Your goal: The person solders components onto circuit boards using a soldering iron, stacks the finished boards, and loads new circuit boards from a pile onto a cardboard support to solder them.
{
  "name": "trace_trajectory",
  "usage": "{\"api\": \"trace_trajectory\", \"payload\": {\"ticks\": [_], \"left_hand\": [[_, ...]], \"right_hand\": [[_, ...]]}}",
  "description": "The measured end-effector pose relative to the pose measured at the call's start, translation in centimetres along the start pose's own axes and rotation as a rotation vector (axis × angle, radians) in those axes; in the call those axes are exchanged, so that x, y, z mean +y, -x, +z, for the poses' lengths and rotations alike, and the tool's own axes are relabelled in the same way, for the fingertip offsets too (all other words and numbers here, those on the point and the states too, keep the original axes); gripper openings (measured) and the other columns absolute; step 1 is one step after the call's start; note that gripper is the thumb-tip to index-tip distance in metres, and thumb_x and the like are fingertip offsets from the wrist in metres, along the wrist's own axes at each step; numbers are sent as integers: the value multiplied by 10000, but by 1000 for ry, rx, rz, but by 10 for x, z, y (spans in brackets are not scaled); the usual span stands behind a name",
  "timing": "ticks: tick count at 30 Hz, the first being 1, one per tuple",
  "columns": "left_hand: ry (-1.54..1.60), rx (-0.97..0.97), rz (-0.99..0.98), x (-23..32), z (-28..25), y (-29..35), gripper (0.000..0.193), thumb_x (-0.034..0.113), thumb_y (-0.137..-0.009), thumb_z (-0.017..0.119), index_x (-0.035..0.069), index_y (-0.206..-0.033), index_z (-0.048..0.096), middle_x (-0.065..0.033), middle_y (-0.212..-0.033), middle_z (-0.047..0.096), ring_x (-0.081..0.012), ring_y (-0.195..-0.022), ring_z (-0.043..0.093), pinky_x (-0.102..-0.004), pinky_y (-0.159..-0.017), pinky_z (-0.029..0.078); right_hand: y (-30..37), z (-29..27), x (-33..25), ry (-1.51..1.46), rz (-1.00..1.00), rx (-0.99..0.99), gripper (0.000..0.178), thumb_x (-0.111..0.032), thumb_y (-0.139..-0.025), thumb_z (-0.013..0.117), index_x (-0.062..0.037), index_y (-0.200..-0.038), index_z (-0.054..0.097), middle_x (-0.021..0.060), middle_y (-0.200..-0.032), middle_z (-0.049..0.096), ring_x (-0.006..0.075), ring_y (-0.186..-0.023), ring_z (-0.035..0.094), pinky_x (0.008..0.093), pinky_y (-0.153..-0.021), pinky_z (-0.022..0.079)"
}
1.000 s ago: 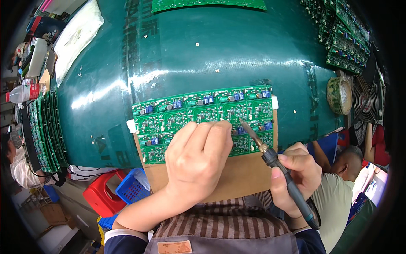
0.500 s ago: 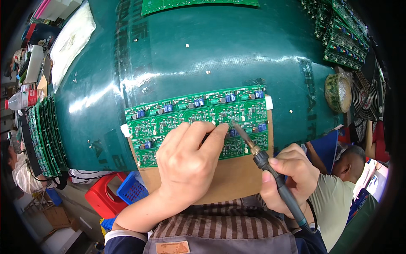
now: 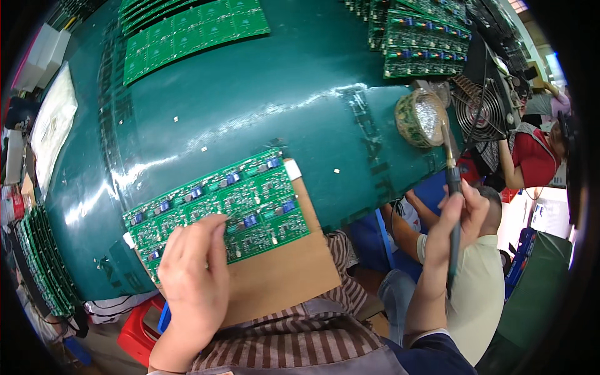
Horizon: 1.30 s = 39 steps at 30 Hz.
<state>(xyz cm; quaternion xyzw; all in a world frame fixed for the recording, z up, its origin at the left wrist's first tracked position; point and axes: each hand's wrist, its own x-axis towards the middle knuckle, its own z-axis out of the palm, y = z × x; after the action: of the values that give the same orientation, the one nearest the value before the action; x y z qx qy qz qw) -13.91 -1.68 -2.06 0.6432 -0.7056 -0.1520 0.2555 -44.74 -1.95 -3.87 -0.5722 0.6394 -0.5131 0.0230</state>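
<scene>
A green circuit board panel (image 3: 265,187) with blue and black parts lies tilted on a piece of brown cardboard (image 3: 281,275) in front of me. Over its near edge is my left hand (image 3: 194,269), its thumb and forefinger pinched together just above the board; whatever they hold, if anything, is too small to make out. My right hand (image 3: 440,234) grips a soldering iron (image 3: 454,184) by its dark handle, well right of the board. Its tip points up, in front of or touching a round tub (image 3: 409,122) with green-patterned sides and a silvery inside; I cannot tell which.
Bare green panels (image 3: 194,37) lie at the far left, and populated boards (image 3: 425,47) are stacked at the far right. More boards (image 3: 47,262) stand at the left edge. A round metal guard (image 3: 478,112) sits beyond the tub. A co-worker (image 3: 481,294) sits close at right.
My right hand has carried the soldering iron from the board to the tub at the right. My left hand has drawn back slightly, still pinched. The whole view has swung rightward.
</scene>
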Motion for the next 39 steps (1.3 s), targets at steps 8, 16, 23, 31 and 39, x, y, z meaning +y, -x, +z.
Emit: {"api": "trace_trajectory", "payload": {"ticks": [8,16,23,31,39], "left_hand": [[-73,5,61,13,-2,-10,125,-50,-790,666,34,-882,657,-89,-798,659,-251,-651,568,-330,-589,447],[112,105,114,12,37,-15,146,-10,-776,686,37,-879,594,-94,-718,574,-258,-633,537,-371,-599,446],[96,82,104,11,36,-16,150,-45,-730,719,29,-818,623,-82,-751,628,-248,-628,577,-342,-576,453],[105,101,145,6,41,-15,164,2,-724,700,45,-876,658,-63,-756,568,-238,-650,552,-342,-594,465],[45,54,134,14,34,-18,149,-7,-733,728,53,-865,694,-65,-798,638,-237,-659,553,-341,-592,449]], "right_hand": [[8,10,-4,35,119,-88,176,4,-881,560,22,-1056,558,90,-944,574,150,-802,572,272,-750,467],[15,43,-61,-429,-63,-591,184,-13,-752,683,36,-906,595,84,-668,588,164,-556,536,278,-537,432],[8,45,-62,-441,37,-668,157,-3,-734,691,38,-860,607,91,-651,602,159,-534,541,263,-508,421],[-1,50,-68,-390,-121,-704,181,11,-654,699,31,-816,623,92,-630,593,213,-491,549,286,-494,438],[-1,48,-71,-349,-222,-681,197,11,-649,693,33,-832,624,95,-630,586,238,-498,558,308,-499,454]]}}
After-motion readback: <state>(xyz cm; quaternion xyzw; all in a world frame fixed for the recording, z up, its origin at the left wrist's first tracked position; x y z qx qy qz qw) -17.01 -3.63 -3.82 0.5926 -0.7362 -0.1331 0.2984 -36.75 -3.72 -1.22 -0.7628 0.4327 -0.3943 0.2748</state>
